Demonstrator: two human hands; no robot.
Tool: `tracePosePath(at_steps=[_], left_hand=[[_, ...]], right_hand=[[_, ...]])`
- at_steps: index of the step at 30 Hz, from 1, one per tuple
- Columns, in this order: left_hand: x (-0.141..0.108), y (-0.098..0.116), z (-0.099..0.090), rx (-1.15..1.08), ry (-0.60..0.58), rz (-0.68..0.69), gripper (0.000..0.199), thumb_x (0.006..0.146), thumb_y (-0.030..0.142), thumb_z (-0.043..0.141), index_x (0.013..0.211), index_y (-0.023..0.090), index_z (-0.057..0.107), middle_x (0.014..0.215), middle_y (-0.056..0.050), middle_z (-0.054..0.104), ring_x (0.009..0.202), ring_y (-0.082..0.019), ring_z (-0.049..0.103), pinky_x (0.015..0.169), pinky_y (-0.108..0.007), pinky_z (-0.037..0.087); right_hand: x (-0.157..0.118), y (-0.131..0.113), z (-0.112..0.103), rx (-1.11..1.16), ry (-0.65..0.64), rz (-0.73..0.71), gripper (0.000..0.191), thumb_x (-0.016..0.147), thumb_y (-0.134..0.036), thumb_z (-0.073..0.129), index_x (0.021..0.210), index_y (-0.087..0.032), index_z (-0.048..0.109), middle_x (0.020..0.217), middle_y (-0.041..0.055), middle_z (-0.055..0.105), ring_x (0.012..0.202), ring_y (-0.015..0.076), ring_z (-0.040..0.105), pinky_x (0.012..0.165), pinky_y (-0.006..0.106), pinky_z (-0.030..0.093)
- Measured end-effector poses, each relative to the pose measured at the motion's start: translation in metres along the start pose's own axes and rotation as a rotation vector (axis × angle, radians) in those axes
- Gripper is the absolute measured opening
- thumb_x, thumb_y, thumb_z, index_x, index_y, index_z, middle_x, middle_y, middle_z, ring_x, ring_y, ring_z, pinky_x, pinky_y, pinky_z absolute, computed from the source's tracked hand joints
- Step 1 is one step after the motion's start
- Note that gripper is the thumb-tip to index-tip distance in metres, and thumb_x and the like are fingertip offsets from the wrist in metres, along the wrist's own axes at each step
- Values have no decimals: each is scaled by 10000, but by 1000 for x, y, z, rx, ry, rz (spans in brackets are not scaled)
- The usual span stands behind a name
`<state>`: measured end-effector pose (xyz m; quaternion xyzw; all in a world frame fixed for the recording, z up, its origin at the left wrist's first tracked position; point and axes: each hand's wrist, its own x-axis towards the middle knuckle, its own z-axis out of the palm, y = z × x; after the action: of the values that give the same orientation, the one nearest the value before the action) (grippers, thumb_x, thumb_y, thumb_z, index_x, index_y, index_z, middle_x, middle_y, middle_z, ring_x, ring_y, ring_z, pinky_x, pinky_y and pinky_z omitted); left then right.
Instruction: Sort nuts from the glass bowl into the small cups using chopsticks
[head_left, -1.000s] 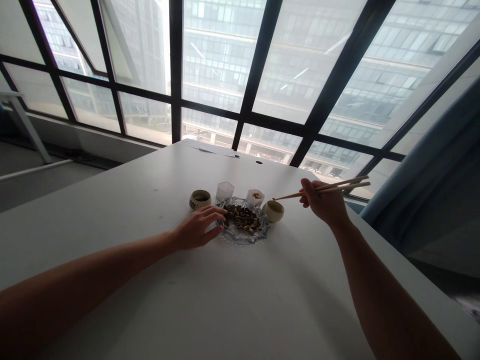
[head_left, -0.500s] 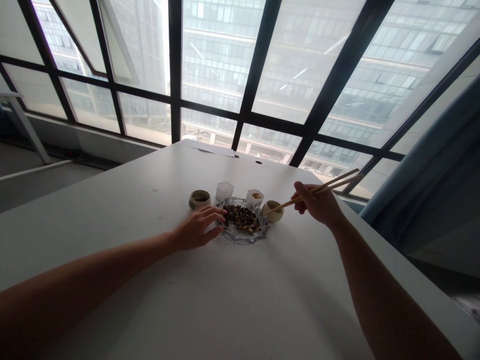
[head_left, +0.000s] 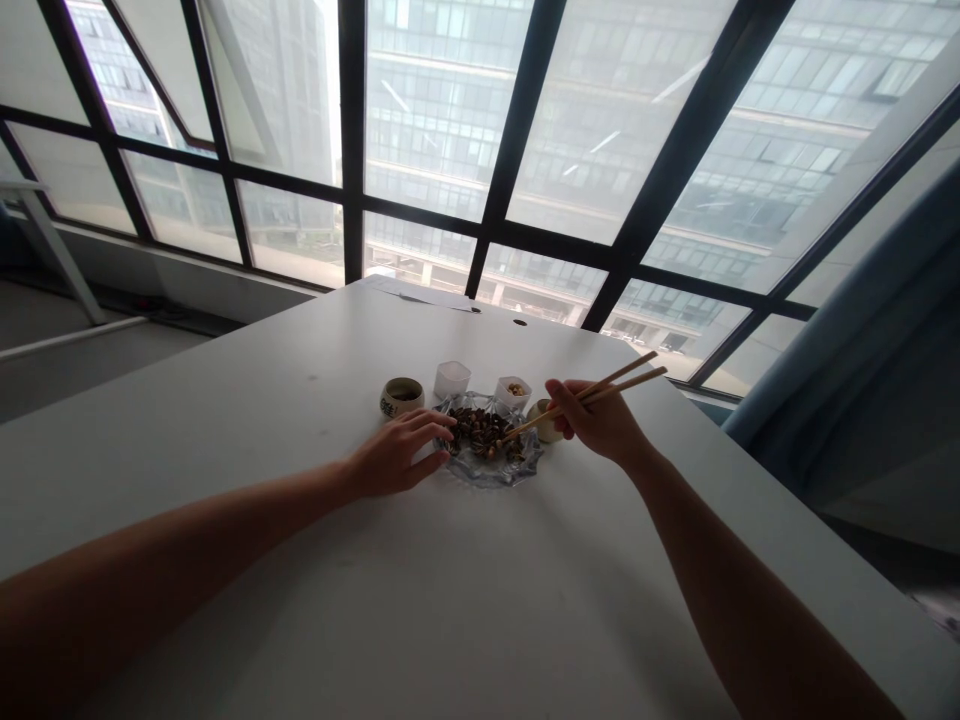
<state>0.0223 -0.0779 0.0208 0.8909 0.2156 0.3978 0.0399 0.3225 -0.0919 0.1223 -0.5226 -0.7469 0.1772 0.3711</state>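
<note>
My right hand (head_left: 592,418) grips a pair of wooden chopsticks (head_left: 611,384). Their tips reach into a clear, scalloped glass dish (head_left: 487,478), among dark seeds mixed with paler nuts (head_left: 480,430). Whether the tips pinch a piece is too small to tell. My left hand (head_left: 401,450) rests at the dish's left rim, fingers apart and holding nothing. A small round cup with dark lettering (head_left: 401,398) stands behind my left hand. Another round cup (head_left: 546,425) is partly hidden by my right hand. Behind the dish is a white plastic cup (head_left: 452,380); a second white cup (head_left: 514,393) contains nuts.
Everything stands on a white table (head_left: 450,600). Papers (head_left: 420,296) lie at its far edge, near two dark round holes. Tall framed windows rise beyond it, and a blue curtain (head_left: 855,310) hangs on the right.
My right hand has moved left with the chopsticks, bringing their tips from over the right round cup into the nuts and seeds in the dish. My left hand has stayed about where it was.
</note>
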Motion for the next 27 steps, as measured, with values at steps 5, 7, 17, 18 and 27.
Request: tracePosePath(at_steps=[5,7,17,18,27], left_hand=[[0,-1,0,-9,2,7,164,954,269,564,1091,197,616,1238,-147,676,1179,-264,639,997,-449,537],[1,0,0,0,1,5,164,956,270,559,1092,196,614,1238,-147,677,1175,-264,642,998,-451,536],[0,1,0,6,-1,-9,172,959,283,553,1094,196,615,1238,-147,678,1164,-262,648,1001,-454,529],[0,1,0,7,0,-9,170,959,284,553,1092,197,616,1237,-147,679,1159,-262,650,997,-454,531],[1,1,0,15,10,-1,162,962,282,547,1083,196,612,1236,-143,680,1151,-263,655,985,-454,537]], right_hand=[[-1,-5,-1,-5,-85,1,662,839,-793,500,638,-176,630,468,42,607,395,129,548,396,228,426],[-1,-3,3,-12,-105,2,661,844,-791,493,633,-177,619,469,40,606,389,123,534,396,228,417],[-1,-2,-1,-83,-160,-80,626,881,-749,481,638,-185,601,505,39,629,424,129,559,415,233,429],[-1,-3,-2,-87,-165,-85,629,877,-755,481,630,-187,593,508,40,631,426,129,559,416,234,430],[0,-1,-3,43,-96,4,654,818,-804,513,638,-184,615,460,27,601,372,120,531,381,227,416]])
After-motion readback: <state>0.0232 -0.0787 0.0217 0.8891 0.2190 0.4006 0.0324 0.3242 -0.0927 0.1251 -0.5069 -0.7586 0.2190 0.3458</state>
